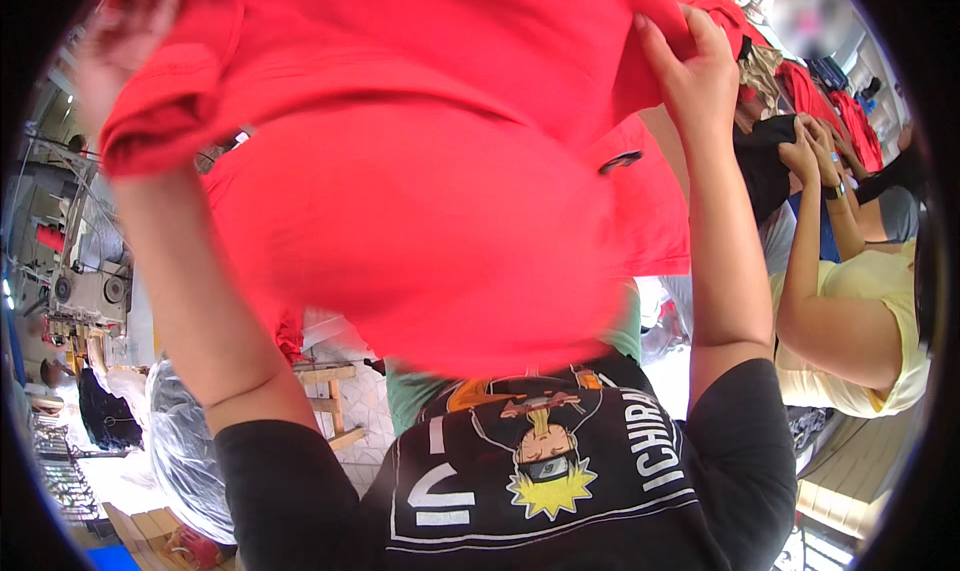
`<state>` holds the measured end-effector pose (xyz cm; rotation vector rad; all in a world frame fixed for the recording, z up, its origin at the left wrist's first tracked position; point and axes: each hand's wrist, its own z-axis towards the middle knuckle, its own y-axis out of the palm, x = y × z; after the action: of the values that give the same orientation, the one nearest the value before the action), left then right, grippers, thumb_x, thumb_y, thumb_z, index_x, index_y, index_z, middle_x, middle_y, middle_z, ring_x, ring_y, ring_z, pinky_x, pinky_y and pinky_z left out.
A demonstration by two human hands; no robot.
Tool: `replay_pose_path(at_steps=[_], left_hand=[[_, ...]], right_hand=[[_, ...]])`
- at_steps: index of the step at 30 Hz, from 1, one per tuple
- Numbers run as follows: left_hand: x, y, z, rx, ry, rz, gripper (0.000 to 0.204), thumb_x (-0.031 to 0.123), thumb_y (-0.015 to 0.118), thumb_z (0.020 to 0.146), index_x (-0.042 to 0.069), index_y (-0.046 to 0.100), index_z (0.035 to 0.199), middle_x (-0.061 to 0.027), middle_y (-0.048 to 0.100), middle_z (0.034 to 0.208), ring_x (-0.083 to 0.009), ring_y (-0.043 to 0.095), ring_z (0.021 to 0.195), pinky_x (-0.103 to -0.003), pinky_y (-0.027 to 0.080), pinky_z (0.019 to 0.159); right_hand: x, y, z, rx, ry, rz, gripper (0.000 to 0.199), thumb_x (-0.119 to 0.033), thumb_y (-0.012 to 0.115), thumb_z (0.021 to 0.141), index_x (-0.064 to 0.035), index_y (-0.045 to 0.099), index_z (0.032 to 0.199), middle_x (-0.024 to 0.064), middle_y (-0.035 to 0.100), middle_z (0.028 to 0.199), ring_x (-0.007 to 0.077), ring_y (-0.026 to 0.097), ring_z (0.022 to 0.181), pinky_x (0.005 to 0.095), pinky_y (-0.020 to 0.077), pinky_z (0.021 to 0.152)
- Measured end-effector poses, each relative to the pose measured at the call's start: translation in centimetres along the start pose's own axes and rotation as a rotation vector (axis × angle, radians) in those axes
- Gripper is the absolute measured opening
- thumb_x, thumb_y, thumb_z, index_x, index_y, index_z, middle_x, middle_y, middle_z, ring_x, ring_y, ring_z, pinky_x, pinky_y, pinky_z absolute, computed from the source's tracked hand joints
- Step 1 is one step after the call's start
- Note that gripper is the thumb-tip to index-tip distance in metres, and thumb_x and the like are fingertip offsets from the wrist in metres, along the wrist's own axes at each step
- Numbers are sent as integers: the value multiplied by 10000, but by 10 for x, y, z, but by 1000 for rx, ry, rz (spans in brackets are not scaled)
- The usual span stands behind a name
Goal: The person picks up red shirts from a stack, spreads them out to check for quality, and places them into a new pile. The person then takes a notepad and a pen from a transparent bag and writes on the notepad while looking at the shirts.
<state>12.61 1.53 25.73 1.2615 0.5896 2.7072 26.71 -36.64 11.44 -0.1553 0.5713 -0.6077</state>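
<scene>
A red T-shirt [420, 201] is spread in the air before me, its lower part blurred by motion. At the upper right, my right hand [697, 71] pinches its edge between thumb and fingers. My left hand [125, 46] is up at the far left beside a hemmed, sleeve-like end of the cloth. Motion smears its fingers, so their grip is unclear. A small dark mark shows on the red cloth near my right forearm; whether this part belongs to the same piece I cannot tell.
To my right a person in a yellow top [850, 311] holds black cloth [765, 161]. Red and dark garments [835, 111] lie beyond. Sewing machines [95, 291] stand at the left, near a clear plastic-wrapped bundle [180, 441]. A wooden stool [335, 406] is below.
</scene>
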Motion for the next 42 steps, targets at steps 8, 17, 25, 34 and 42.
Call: replay_pose_path(at_steps=[8, 17, 25, 34, 42], left_hand=[[-184, -56, -113, 378, -579, 657, 460, 350, 561, 900, 49, 533, 1246, -89, 545, 1269, -203, 499, 1176, -331, 349, 1004], [-192, -97, -225, 16, -626, 1415, 624, 289, 694, 809, -26, 465, 1296, -207, 490, 1316, -298, 456, 1238, -355, 355, 1030], [-217, -30, -175, -470, -13, 1686, 556, 257, 693, 787, 107, 495, 1284, -160, 496, 1290, -322, 387, 1279, -417, 308, 1058], [-210, 36, -50, -576, -354, 825, 299, 281, 599, 884, 69, 569, 1093, -86, 612, 1085, -209, 587, 1008, -354, 467, 863], [-276, 20, -140, -1114, -127, 1630, 496, 249, 685, 789, 105, 531, 1238, -145, 567, 1214, -264, 562, 1097, -378, 454, 924]], right_hand=[[98, 18, -43, -345, -21, -166, 311, -337, 676, 787, -78, 634, 954, 105, 654, 917, 295, 612, 874, 430, 447, 844], [56, -62, -167, -1416, 577, -38, 580, -584, 679, 718, -5, 665, 713, 165, 634, 666, 308, 638, 668, 399, 485, 614], [-9, -37, -139, -1166, 313, -477, 491, -496, 695, 740, -7, 654, 778, 159, 646, 723, 295, 644, 708, 394, 490, 645], [12, 12, -113, -737, 847, 776, 323, -301, 623, 862, 4, 625, 967, 146, 674, 914, 244, 659, 794, 357, 510, 729], [6, 42, -140, -1029, 343, -80, 486, -362, 706, 788, 9, 596, 1083, 175, 658, 980, 267, 640, 918, 355, 495, 796]])
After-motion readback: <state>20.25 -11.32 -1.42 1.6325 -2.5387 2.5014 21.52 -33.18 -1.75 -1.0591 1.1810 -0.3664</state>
